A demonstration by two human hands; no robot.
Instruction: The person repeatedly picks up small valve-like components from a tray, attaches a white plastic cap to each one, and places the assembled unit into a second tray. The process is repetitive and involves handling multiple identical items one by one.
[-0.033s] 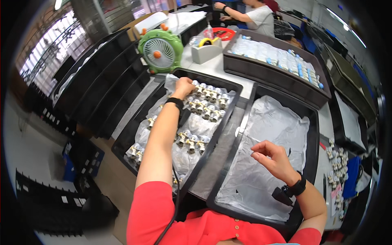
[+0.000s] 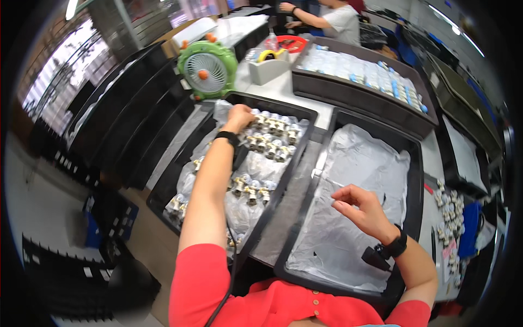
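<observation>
My left hand (image 2: 239, 116) reaches to the far left corner of a black tray (image 2: 283, 188), at the end of a row of small white-and-gold figurines (image 2: 275, 124). Its fingers are closed and pressed together beside the endmost figurine; the fingertips are hidden, so what they pinch cannot be made out. More figurines (image 2: 252, 191) lie in rows on crumpled clear plastic in that tray. Above a second black tray (image 2: 418, 180), lined with a translucent plastic sheet (image 2: 348, 240), my right hand (image 2: 364, 208) hovers with fingers bent and thumb apart, holding nothing.
A green fan (image 2: 207, 71) and a tape dispenser (image 2: 269, 68) stand behind the left tray. Beyond the right tray is a brown bin (image 2: 354, 90) of white-and-blue pieces. Loose figurines (image 2: 449, 212) lie at right. Black trays (image 2: 120, 120) stand at left; a person (image 2: 343, 22) works at the back.
The scene has shifted slightly leftward in the view. Both hands keep nearly the same places at their trays.
</observation>
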